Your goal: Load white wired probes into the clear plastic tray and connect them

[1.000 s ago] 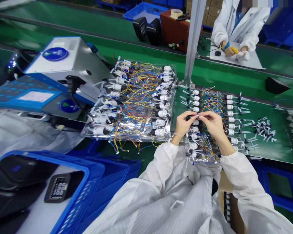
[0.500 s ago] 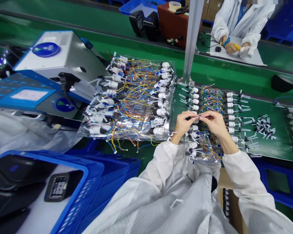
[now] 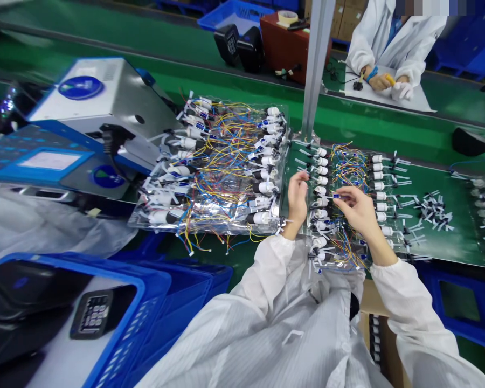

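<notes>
My right hand [image 3: 358, 209] pinches a small blue part [image 3: 336, 196] between thumb and fingertips, over the clear plastic tray [image 3: 339, 262]. Beneath it, yellow, blue and red wires [image 3: 350, 170] lie tangled between two rows of small white-and-black cylindrical parts [image 3: 321, 180]. Just left of the left row, my left hand [image 3: 297, 202] is raised with its fingers curled closed. Whether anything sits in its fingertips is hidden. White strips with black pieces stick out from the cylindrical parts on both sides.
A larger tray of wired cylindrical parts [image 3: 226, 221] lies at left, beside a grey-and-blue machine [image 3: 117, 108]. Loose black-and-white pieces [image 3: 434, 210] are piled at right. A metal post [image 3: 317, 64] rises behind the tray. A blue crate [image 3: 153, 280] stands lower left. Across the bench, a co-worker's hands [image 3: 382, 82] hold something yellow.
My hands were together over the tray, fingertips meeting. My left hand has drawn away to the left, and my right hand has lowered slightly, still pinching the small blue part.
</notes>
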Action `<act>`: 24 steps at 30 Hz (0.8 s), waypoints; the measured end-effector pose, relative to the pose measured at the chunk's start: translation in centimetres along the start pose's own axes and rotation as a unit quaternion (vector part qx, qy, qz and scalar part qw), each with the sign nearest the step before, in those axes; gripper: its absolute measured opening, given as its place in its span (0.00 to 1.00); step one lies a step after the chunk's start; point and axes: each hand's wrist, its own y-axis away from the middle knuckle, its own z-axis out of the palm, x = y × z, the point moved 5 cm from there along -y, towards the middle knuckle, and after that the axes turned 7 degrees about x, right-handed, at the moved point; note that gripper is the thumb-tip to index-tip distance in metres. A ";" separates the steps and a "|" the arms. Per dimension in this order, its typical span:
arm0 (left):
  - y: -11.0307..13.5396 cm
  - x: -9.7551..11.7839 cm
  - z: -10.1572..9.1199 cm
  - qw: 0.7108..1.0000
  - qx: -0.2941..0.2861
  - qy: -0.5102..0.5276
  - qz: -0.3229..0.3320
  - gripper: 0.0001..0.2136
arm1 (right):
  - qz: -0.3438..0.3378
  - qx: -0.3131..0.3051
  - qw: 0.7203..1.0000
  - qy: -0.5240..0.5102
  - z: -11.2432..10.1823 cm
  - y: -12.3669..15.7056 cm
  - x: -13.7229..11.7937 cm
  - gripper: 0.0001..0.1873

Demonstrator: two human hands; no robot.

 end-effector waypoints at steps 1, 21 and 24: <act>-0.5 -0.8 -0.2 0.998 0.051 -0.006 -0.031 0.24 | -0.011 -0.013 0.999 0.037 -0.1 0.3 -0.2 0.13; -1.0 9.3 6.3 0.997 -0.065 0.038 0.006 0.13 | -0.056 -0.030 0.990 0.126 -7.9 4.0 -4.5 0.13; -0.6 11.7 6.5 0.996 -0.015 0.093 0.004 0.14 | -0.023 0.013 0.995 0.095 -9.6 3.2 -4.3 0.13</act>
